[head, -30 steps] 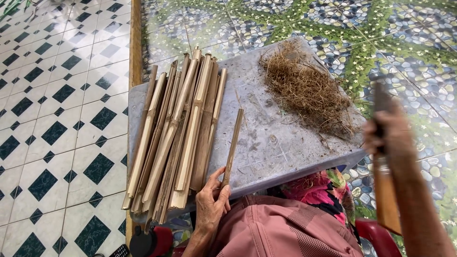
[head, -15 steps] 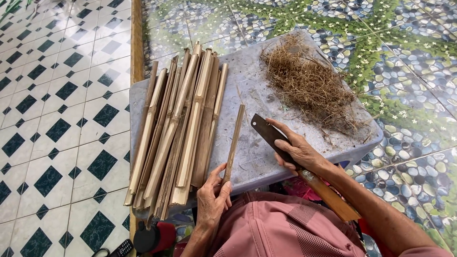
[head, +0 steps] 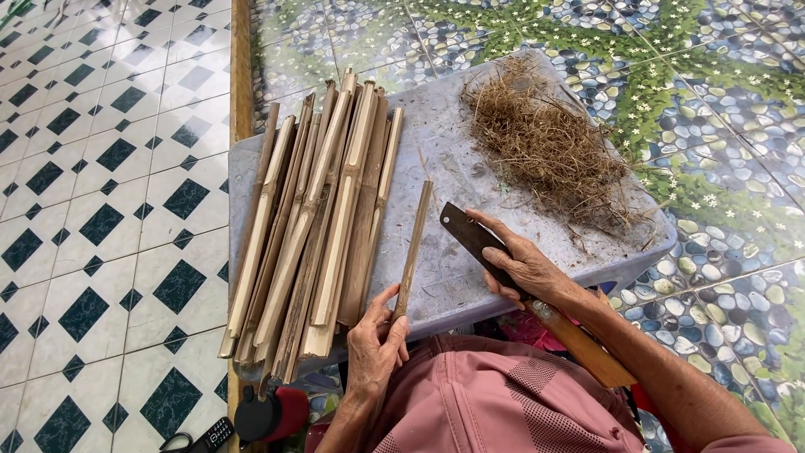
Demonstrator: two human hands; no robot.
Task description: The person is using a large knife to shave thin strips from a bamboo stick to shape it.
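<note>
At the bottom edge of the frame: a pink-clothed lap (head: 495, 403), with a red-and-black container (head: 270, 413) and a small black remote (head: 214, 434) on the floor at lower left.

Lower centre: left hand (head: 376, 344), fingers pinched around the near end of a single thin bamboo strip (head: 414, 243). The strip lies on the grey slab (head: 453, 159), running up and slightly right from the hand. Its position matches that of a second ago.

Lower right of centre: right hand (head: 524, 267), clenched on a heavy knife (head: 503, 268) with a dark blade and a long wooden handle. A second ago this hand was raised and blurred at the right edge of the frame; half a second ago it had come down to the slab. Now the blade lies flat on the slab just right of the strip, near it but apart, its tip pointing up-left. Judged: the knife has been brought to the strip, yet no cut has begun.

Centre left: a bundle of split bamboo slats (head: 314, 218), pale and brown, laid side by side lengthwise, near ends overhanging the slab's edge.

Upper right of centre: a heap of dry brown fibres and shavings (head: 545, 143) on the slab's far corner.

Beyond: black-and-white diamond tiles (head: 109, 168) at left, pebble-and-leaf patterned floor (head: 721, 126) at right.
</note>
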